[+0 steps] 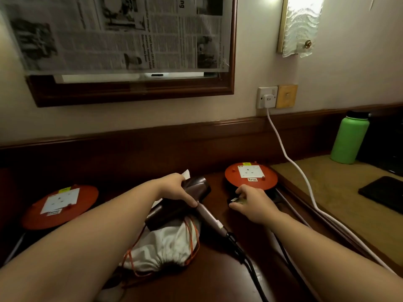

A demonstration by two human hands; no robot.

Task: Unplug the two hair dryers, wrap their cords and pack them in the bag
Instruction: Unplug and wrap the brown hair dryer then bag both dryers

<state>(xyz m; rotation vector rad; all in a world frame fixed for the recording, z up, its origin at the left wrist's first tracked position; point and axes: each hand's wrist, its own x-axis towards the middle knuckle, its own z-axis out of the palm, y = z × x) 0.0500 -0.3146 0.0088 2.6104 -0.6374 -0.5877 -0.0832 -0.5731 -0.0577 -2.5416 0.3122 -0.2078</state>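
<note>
Left hand (177, 188) clamped over a brown dryer (192, 192) at centre of a dark wooden desk (218, 280), fingers curled round the body where handle meets barrel. Right hand (250, 203) pinching a dark plug (234, 201) just in front of the right-hand orange cord reel (250, 176), whose white socket shows empty. Second dryer (162, 215) lying dark and half hidden under the first, resting on a white drawstring bag (165, 243) with orange cords. Black cord (246, 258) trailing from the handle toward the near desk edge. Another orange reel (60, 205) at left, socket also bare. White cable (290, 158) running from a wall socket (267, 97) down past the right reel.

Possibly a snag ahead: loose black cord hanging off the edge, liable to catch or drag while being wound. Bag mouth pinned beneath both dryers, so awkward to open. Whether the lower dryer's cord is free — unclear in this dim light.
</note>
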